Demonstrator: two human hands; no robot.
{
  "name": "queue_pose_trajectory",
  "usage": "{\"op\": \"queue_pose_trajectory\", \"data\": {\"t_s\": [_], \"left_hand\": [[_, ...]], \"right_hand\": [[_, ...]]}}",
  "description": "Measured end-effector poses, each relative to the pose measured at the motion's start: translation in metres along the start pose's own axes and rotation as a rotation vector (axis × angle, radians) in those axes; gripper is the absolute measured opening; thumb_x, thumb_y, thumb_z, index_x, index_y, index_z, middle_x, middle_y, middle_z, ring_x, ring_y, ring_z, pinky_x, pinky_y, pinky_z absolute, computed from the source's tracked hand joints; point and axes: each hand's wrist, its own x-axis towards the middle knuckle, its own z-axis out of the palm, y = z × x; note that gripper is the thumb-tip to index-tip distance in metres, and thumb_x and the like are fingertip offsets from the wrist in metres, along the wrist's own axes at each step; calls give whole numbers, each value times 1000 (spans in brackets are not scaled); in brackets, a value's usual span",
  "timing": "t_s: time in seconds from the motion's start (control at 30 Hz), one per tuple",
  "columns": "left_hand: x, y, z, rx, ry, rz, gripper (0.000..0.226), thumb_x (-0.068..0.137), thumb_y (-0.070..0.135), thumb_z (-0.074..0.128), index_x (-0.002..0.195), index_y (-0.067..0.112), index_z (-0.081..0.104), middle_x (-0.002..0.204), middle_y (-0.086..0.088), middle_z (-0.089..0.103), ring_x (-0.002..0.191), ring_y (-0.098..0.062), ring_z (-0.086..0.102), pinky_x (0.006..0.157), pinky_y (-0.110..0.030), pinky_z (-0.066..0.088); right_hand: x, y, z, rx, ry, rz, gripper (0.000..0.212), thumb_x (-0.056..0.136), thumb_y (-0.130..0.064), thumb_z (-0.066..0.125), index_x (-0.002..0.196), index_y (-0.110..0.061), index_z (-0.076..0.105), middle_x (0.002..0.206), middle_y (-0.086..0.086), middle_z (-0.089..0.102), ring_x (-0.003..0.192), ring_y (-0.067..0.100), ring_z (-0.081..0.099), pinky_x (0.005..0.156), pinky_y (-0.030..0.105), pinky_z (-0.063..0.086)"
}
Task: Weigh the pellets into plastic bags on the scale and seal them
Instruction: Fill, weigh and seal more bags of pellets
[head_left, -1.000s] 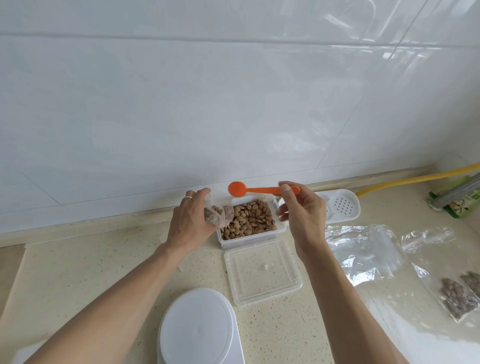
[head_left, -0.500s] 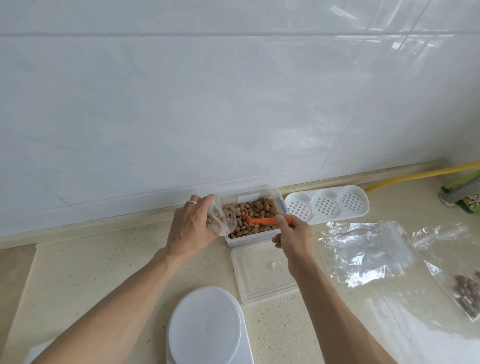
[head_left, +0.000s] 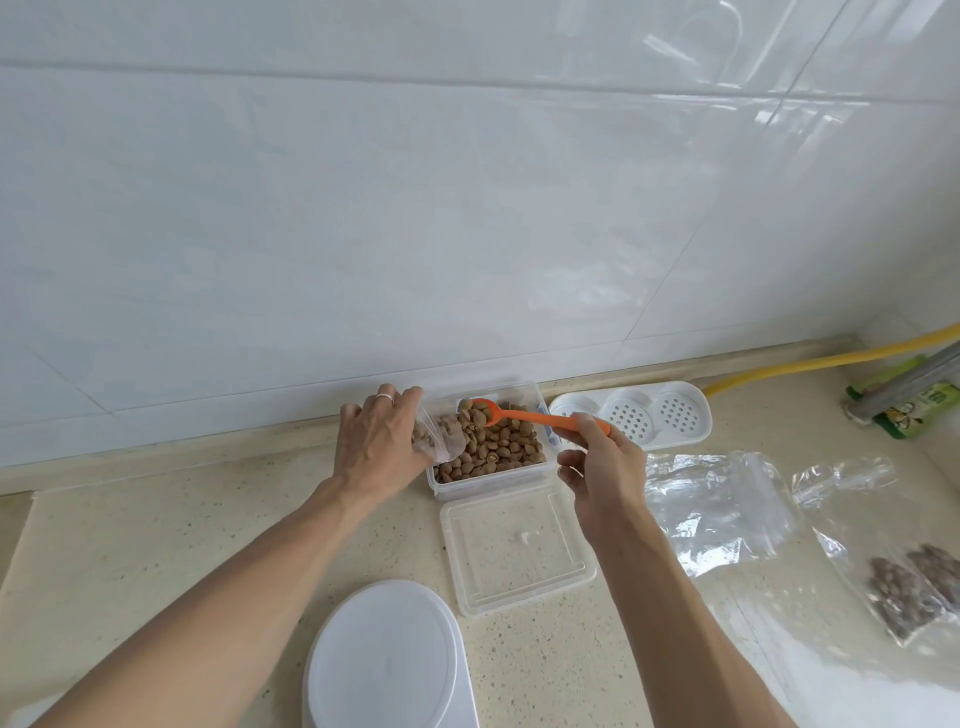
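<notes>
Scooping step in hand: pellets go from the tub into a bag, nothing on the scale yet.

Counter (head_left: 156, 545) carries everything. Scale (head_left: 387, 660) sits at the near edge, platter bare, well apart from the bag being filled. Loose empty plastic bags (head_left: 711, 514) lie on the right; beyond them a filled bag (head_left: 914, 592) holds darker pellets, and whether it is sealed is too blurred to tell. Tub lid (head_left: 514, 551) lies flat just in front of the clear tub (head_left: 491, 480), which is roughly full of brown pellets (head_left: 498, 447). White perforated tray (head_left: 631, 418) sits just right of the tub, holding nothing I can see.

Left hand (head_left: 376, 447) grips a small plastic bag (head_left: 441, 436) at the tub's left edge, mouth toward the tub, a few pellets already inside. Right hand (head_left: 602, 473) pinches the handle of the orange spoon (head_left: 535, 415); its bowl is loaded and hangs over the tub, just beside the bag mouth.

Next move, as I read it: tip the spoon into the bag mouth while the left hand holds it open, then carry the bag to the scale to check weight. Spill risk is low while the bag stays above the tub.
</notes>
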Motion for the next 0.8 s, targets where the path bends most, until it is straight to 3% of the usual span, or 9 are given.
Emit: {"op": "queue_pose_trajectory", "data": {"t_s": [0.1, 0.23, 0.3, 0.5, 0.63, 0.8], "left_hand": [[2, 3, -1, 5, 11, 9, 66, 70, 45, 77, 125, 18, 50, 105, -5, 58, 96, -24, 59, 73, -34, 31], [1, 4, -2, -68, 24, 8, 72, 70, 45, 78, 128, 17, 49, 109, -7, 57, 100, -26, 58, 82, -38, 38], [-1, 4, -5, -114, 39, -6, 74, 70, 49, 78, 129, 17, 47, 111, -8, 57, 102, -26, 57, 85, -40, 39], [-6, 12, -19, -231, 57, -60, 84, 69, 54, 79, 136, 17, 43, 117, -9, 55, 106, -26, 56, 91, -43, 40], [-12, 26, -33, -294, 79, -60, 79, 73, 50, 76, 136, 19, 41, 117, -7, 53, 108, -24, 55, 92, -43, 40], [-30, 47, -58, -360, 78, -33, 72, 74, 50, 67, 134, 18, 43, 117, -6, 52, 108, -24, 54, 93, -41, 38]], "right_hand": [[-8, -9, 9, -69, -74, -80, 14, 97, -17, 59, 94, -7, 69, 87, 7, 73, 50, 11, 52, 53, 26, 46], [-23, -11, 19, -351, -374, -315, 13, 96, -15, 62, 102, -10, 73, 74, 6, 67, 51, 12, 57, 49, 25, 48], [-28, -16, 20, -391, -443, -408, 13, 94, -13, 64, 102, -11, 74, 67, 3, 64, 52, 14, 58, 49, 23, 47], [-47, -38, 11, -461, -490, -509, 13, 93, -15, 66, 102, -19, 73, 62, -5, 63, 55, 11, 59, 51, 19, 47], [-67, -54, 3, -519, -451, -584, 13, 92, -16, 67, 101, -24, 74, 61, -7, 66, 54, 10, 60, 51, 21, 48], [-97, -64, -14, -269, -221, -605, 11, 95, -14, 64, 94, -19, 74, 66, 2, 68, 55, 10, 59, 52, 22, 48]]}}
